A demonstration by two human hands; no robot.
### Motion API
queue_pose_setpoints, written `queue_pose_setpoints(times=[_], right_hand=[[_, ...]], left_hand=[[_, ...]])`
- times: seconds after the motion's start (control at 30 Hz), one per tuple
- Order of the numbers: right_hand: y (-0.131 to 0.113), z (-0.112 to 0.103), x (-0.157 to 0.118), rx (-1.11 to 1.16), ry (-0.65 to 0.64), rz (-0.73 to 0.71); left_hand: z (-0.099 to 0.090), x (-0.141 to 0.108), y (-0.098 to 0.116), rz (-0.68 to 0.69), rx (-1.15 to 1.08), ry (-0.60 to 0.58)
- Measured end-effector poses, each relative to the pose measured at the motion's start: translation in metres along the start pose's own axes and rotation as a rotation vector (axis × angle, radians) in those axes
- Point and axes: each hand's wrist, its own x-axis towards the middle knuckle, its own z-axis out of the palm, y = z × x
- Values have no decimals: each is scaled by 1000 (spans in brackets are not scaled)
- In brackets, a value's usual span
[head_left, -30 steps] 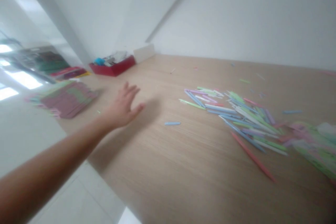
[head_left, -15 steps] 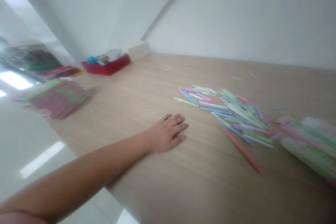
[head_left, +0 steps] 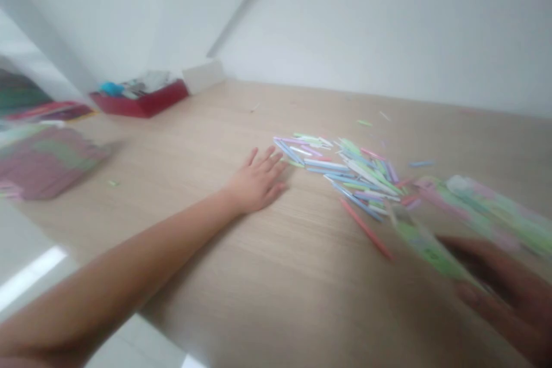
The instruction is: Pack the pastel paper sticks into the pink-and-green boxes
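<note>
My left hand (head_left: 256, 181) lies open on the wooden table, palm down with fingers spread. Its fingertips are at the left end of a loose heap of thin pastel sticks (head_left: 362, 175) in blue, green, white, purple and red. At the lower right, my right hand (head_left: 517, 299) is closed on a flat green-and-white packet (head_left: 426, 247), blurred by motion. The packet is tilted, its far end close to the heap. One longer red stick (head_left: 366, 230) lies just left of it. Whether the packet contains anything is not clear.
More pastel packets (head_left: 495, 213) lie at the right. A stack of pink and green packets (head_left: 52, 161) sits at the table's left edge. Farther back stands a red box (head_left: 142, 102) of mixed items near the white wall (head_left: 388, 23). Stray bits dot the table (head_left: 276, 299).
My right hand has come into view at the lower right with a green-and-white packet. My left hand has slid forward to the stick heap. The view has swung right.
</note>
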Motion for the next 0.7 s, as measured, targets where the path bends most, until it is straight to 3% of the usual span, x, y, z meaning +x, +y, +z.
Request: queue_pose_setpoints(times=[0.03,0.1,0.17,0.23,0.37,0.5,0.7], right_hand=[[-12,8,1,1,-68,-16],[-39,23,8,-49,-129,-89],[-66,36,19,-85,-155,-187],[-87,46,31,-92,-175,-255],[-105,56,51,-101,-166,-310],[-92,58,58,-81,-100,-209],[-72,47,61,-63,75,-195]], left_hand=[[-1,-3,15,26,-48,12],[2,-10,45,50,-464,8],[11,-16,67,-62,-952,-138],[24,-18,78,-201,-1284,-260],[40,-13,71,-275,-1494,-278],[40,-10,64,-308,-1671,-275],[42,-12,66,-332,-1791,-331]])
